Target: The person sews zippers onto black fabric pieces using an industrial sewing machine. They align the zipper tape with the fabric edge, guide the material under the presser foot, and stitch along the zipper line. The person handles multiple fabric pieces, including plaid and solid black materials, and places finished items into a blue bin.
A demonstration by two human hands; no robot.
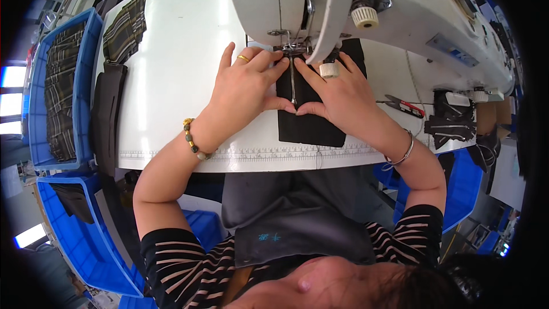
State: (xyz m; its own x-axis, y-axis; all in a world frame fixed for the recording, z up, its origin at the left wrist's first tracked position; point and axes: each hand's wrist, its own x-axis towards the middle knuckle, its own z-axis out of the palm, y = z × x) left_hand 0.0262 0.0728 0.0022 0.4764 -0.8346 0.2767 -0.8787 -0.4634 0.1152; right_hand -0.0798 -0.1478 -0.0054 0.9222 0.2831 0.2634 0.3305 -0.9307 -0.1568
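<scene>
In the head view, the left hand (246,83) (a gold ring (244,58) on one finger) and right hand (346,91) lie spread, clenching nothing, on black fabric (311,130) either side of a metal zipper (293,80). On the white tabletop (171,74), its far end seemingly reaches the presser foot (292,50) of the sewing machine (423,28).

Left hand (242,84) and right hand (346,95) flank a zip (293,83) on black cloth (311,129).

head-worn fisheye view, close above the tabletop (171,80), downward
</scene>
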